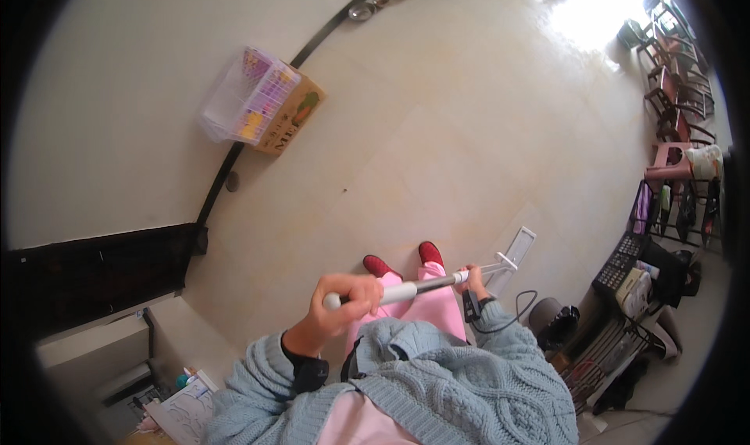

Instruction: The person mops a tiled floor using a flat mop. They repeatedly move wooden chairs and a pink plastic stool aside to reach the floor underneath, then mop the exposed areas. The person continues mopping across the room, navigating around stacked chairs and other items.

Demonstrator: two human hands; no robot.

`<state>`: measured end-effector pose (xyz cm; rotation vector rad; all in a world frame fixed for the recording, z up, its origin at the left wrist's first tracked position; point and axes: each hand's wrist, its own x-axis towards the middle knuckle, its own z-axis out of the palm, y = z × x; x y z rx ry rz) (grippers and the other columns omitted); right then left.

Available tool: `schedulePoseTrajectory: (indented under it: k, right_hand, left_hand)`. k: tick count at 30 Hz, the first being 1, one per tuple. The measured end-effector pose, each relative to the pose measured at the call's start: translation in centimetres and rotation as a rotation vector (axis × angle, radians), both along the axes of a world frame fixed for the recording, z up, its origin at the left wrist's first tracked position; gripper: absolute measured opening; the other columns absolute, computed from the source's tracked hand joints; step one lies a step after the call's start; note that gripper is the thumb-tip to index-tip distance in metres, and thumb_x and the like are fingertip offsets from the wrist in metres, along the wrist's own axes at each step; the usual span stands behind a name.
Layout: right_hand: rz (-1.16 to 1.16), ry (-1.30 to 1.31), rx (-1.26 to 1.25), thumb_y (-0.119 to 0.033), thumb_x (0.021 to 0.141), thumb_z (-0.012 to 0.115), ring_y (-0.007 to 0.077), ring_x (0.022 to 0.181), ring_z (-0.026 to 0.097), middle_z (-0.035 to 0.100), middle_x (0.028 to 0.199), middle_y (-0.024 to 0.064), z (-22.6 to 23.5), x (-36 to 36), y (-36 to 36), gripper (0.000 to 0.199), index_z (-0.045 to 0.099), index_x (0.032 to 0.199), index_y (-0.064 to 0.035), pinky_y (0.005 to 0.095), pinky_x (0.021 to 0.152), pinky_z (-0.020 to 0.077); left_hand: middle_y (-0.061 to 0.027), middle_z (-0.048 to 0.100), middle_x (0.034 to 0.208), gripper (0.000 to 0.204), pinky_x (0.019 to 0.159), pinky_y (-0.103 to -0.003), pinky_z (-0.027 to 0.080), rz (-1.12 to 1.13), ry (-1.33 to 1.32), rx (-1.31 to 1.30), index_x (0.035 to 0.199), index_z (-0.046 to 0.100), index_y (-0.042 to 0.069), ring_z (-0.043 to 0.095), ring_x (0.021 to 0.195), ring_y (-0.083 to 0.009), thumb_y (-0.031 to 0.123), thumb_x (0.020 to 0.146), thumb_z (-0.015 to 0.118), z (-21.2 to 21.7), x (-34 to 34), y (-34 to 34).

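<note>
A flat mop (pixel 428 285) with a white and metallic pole slants across in front of my body, from left to right. My left hand (pixel 345 300) is wrapped round the white grip near the top end of the pole. Farther down the pole, my right hand (pixel 473 279) is closed round it, with some fingers hidden. The mop's white rectangular head (pixel 522 248) rests on the floor to the right of my red shoes (pixel 430 253). Both wrists wear dark bands, and a cable loops by the right one.
At the far left, a purple plastic basket (pixel 269 85) sits by a cardboard box (pixel 293 117) along the wall. Metal bowls (pixel 362 12) lie farther off. Chairs (pixel 664 85), a pink stool (pixel 668 161) and a cluttered rack (pixel 605 359) line the right side.
</note>
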<state>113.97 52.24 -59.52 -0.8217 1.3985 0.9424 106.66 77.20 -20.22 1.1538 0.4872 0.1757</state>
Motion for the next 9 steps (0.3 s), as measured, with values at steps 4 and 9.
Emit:
schedulePoseTrajectory:
  k: [4, 9]
  right_hand:
    - [0.024, -0.038, 0.144, -0.013, 0.079, 0.043, 0.0167, 0.048, 0.046, 0.045, 0.056, 0.0025, -0.2, -4.5, 9.1, 0.01, 0.04, 0.071, -0.0078, 0.0349, 0.047, 0.0426]
    - [-0.081, 0.0, 0.451, -0.006, 0.076, 0.05, 0.0161, 0.046, 0.047, 0.043, 0.054, 0.0025, 3.7, -10.7, 23.5, 0.011, 0.041, 0.072, -0.0087, 0.0317, 0.048, 0.0461]
  left_hand:
    - [-0.0053, 0.045, 0.049, 0.022, 0.062, -0.035, 0.036, 0.142, -0.025, 0.053, 0.048, 0.035, 0.008, 0.045, 0.049, -0.0177, 0.006, 0.064, 0.051, 2.3, -6.0, 6.0]
    - [-0.0041, 0.045, 0.044, 0.021, 0.059, -0.035, 0.035, 0.311, -0.146, 0.184, 0.047, 0.035, 0.01, 0.043, 0.043, -0.0171, 0.007, 0.061, 0.05, 7.9, -14.8, 14.3]
